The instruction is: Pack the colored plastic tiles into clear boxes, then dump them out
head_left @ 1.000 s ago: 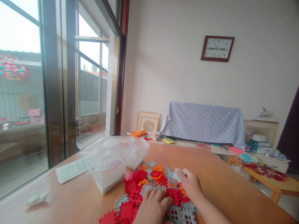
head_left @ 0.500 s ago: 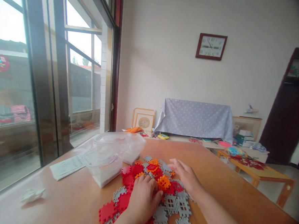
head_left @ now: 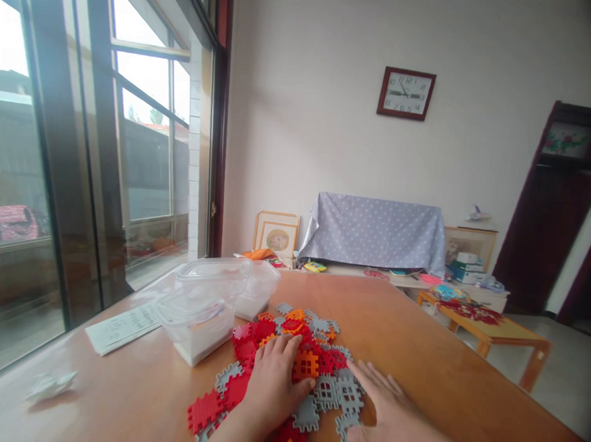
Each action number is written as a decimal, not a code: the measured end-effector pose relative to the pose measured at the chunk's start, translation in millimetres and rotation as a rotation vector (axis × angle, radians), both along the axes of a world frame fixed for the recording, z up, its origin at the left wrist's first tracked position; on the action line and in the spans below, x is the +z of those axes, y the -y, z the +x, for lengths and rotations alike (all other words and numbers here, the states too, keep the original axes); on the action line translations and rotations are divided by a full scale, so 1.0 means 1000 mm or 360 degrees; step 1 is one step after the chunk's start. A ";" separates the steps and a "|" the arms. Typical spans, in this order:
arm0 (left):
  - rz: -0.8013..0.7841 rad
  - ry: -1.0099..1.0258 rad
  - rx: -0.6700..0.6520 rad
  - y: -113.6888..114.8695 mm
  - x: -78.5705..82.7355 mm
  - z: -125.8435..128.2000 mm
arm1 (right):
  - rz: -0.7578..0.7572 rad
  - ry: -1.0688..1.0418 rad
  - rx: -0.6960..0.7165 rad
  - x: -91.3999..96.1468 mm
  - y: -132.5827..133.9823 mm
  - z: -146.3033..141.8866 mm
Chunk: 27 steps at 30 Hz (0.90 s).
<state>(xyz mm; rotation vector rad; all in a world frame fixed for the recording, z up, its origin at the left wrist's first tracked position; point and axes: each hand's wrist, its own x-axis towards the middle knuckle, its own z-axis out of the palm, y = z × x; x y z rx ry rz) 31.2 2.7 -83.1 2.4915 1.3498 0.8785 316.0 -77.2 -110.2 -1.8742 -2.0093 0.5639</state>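
A loose pile of flat interlocking plastic building tiles with notched edges lies on the table, with red tiles (head_left: 207,410), orange tiles (head_left: 306,366) and grey tiles (head_left: 349,392). Over the pile's middle rests my left hand (head_left: 276,380), palm down, fingers stretched forward and thumb apart; what lies under the palm is hidden. My right hand (head_left: 388,413) is at the pile's right edge with fingers spread. Its thumb touches a grey tile near the front, and its fingertips reach the tiles on the right side. Neither hand visibly grips a tile.
Clear plastic containers (head_left: 196,335) stand left of the pile. Beyond them lie a paper sheet (head_left: 123,327) with writing and a crumpled tissue (head_left: 52,386). A low wooden stool table (head_left: 513,333) stands to the right, past the edge of the wooden table (head_left: 446,383).
My right hand has come down and nearer, from the pile's far right side to its front right edge, its fingers spreading. My left hand stays on the pile. The view has turned slightly right.
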 end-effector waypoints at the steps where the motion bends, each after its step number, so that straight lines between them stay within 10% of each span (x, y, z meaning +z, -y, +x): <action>1: -0.0018 -0.0019 -0.0014 -0.001 -0.002 0.000 | 0.0021 0.0039 -0.0009 0.001 0.002 -0.004; 12: -0.0040 -0.0081 0.0026 -0.003 0.003 0.004 | 0.0411 -0.0234 -0.0170 -0.006 -0.011 -0.020; 27: -0.0038 0.0041 -0.0021 -0.001 0.002 0.004 | -0.0003 -0.1285 -0.0298 0.023 -0.029 -0.048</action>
